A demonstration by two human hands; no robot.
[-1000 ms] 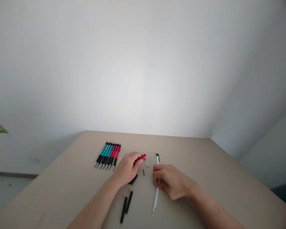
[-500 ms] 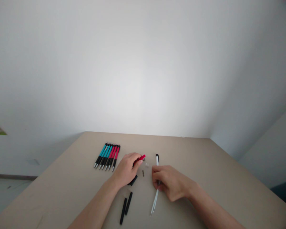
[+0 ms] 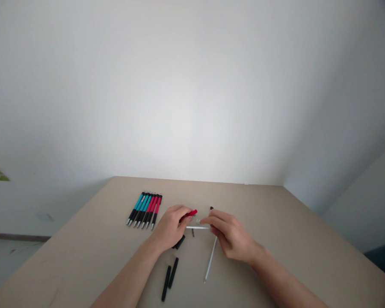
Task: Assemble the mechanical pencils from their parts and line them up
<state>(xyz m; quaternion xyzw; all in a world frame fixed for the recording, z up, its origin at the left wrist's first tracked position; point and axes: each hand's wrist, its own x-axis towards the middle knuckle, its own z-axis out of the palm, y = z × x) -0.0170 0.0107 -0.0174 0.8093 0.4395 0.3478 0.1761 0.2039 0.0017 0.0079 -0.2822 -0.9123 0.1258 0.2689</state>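
A red pen barrel (image 3: 191, 213) is pinched in my left hand (image 3: 170, 226), its end sticking out past the fingertips. My right hand (image 3: 232, 235) is closed on a thin white refill (image 3: 198, 227), which lies crosswise between the two hands, its left end beside my left fingers. Another white refill (image 3: 211, 261) rests on the table below my right hand. The black top of a pen (image 3: 211, 208) shows just beyond my right fingers. A small spring (image 3: 193, 233) and a tiny clear part (image 3: 198, 221) lie between the hands.
Several assembled teal and red pens (image 3: 146, 209) lie in a row at the left of the table (image 3: 269, 214). Black grips (image 3: 173, 273) are near the front, with more (image 3: 180, 242) by my left wrist. A pale wall (image 3: 192, 107) stands behind.
My right hand has lifted one white refill off the table and turned it crosswise toward my left hand. My left hand with the red barrel has hardly moved.
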